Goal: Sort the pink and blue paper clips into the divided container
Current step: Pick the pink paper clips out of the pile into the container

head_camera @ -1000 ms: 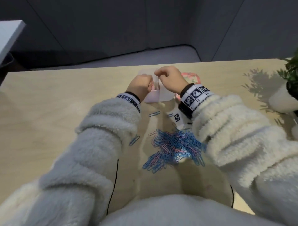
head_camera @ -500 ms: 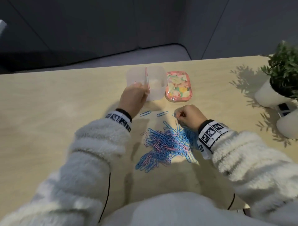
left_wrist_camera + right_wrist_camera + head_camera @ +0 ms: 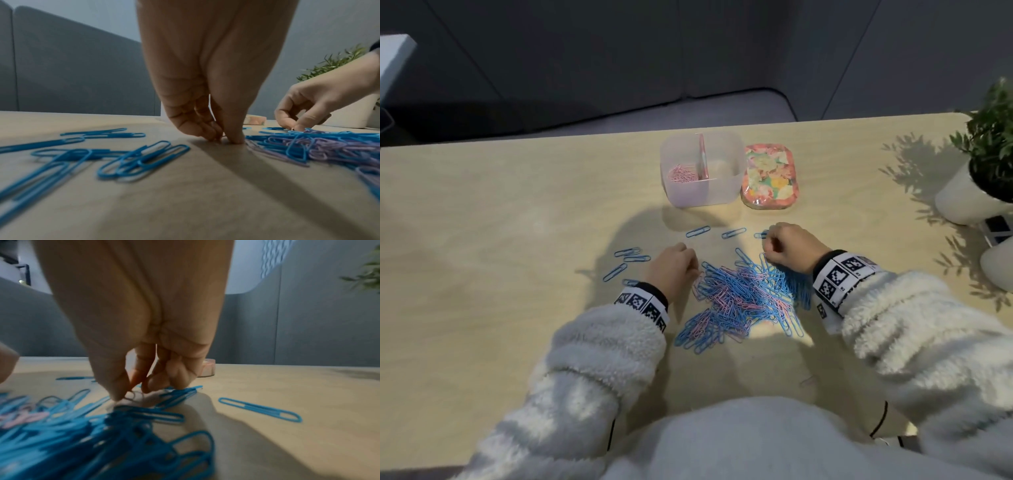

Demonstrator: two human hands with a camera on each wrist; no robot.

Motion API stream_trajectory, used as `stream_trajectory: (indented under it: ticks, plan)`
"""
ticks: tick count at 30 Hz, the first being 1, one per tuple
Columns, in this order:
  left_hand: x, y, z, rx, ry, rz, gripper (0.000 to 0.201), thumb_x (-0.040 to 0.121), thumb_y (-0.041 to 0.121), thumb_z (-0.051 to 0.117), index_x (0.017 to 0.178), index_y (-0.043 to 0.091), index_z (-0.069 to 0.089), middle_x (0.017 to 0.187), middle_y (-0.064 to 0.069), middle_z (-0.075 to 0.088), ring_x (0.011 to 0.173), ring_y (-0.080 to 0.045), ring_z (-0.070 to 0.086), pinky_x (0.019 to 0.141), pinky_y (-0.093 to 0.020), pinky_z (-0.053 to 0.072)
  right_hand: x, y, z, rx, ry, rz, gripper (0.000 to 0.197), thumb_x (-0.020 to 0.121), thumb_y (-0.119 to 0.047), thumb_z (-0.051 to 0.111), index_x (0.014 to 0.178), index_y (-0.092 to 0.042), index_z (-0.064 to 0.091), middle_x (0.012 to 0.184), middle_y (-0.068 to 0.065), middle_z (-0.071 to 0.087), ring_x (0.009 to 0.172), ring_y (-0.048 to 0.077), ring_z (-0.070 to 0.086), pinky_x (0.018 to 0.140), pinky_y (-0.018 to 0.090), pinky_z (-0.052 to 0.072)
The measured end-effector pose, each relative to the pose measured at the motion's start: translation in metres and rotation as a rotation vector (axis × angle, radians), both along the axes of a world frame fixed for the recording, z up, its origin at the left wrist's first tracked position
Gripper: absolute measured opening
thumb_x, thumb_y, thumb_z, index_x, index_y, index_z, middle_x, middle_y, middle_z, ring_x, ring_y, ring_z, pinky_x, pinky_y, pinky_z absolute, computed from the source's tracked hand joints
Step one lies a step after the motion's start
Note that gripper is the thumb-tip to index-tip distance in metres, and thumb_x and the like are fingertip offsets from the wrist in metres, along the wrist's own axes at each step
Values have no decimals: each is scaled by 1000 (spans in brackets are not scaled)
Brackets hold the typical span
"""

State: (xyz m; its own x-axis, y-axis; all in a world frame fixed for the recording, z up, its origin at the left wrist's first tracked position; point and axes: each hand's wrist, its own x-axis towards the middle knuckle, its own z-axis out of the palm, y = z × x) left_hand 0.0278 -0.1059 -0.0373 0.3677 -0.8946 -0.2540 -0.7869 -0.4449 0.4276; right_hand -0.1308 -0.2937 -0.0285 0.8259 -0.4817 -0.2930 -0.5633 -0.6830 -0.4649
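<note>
i see both hands down at the pile of paper clips [image 3: 743, 301], a mixed heap of blue and pink lying on the wooden table [image 3: 500, 240] near me. my left hand [image 3: 673, 270] is at the left edge of the heap, fingers curled with the tips bunched together on the table; in the left wrist view the fingertips [image 3: 213, 136] press down just beside the nearest pink clips, and i cannot tell whether they have a clip between them. my right hand [image 3: 789, 248] is at the far right edge of the heap, fingers curled in a pinch; the right wrist view shows thumb and forefinger closing on a pale clip [image 3: 133, 395] at the top of the pile, though blur hides how firm the hold is.

loose blue clips [image 3: 626, 262] lie scattered left of my left hand, and a few more [image 3: 732, 233] lie between the heap and the divided container [image 3: 726, 193]. that clear container stands farther back, with pink clips [image 3: 683, 174] in its left compartment. a flower-patterned lid [image 3: 770, 176] lies just beside it on the right. a potted plant [image 3: 986, 161] stands at the table's right edge.
</note>
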Motion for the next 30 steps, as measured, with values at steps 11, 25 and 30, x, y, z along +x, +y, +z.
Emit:
stream_trajectory:
  ticks: [11, 25, 30]
  plan:
    - [-7, 2, -1, 31, 187, 198, 18, 93, 15, 43, 103, 5, 54, 106, -13, 62, 94, -26, 56, 78, -32, 41, -4, 37, -8, 275, -120, -34, 5, 82, -19, 65, 77, -18, 64, 57, -6, 41, 55, 12, 40, 56, 27, 32]
    - [-15, -5, -3, 83, -3, 32, 20, 95, 15, 44, 104, 1, 54, 111, -17, 54, 102, -32, 53, 90, -38, 43, -16, 18, 11, 792, -472, -670, 21, 88, -1, 53, 72, -12, 62, 56, -5, 60, 44, 1, 51, 40, 11, 40]
    - [-18, 0, -1, 78, 29, 21, 19, 88, 18, 57, 101, 5, 57, 109, -14, 54, 100, -30, 53, 87, -35, 42, -7, 25, 15, 1031, -402, -671, 25, 92, -5, 37, 74, -9, 54, 57, 5, 47, 37, 11, 41, 34, 16, 29]
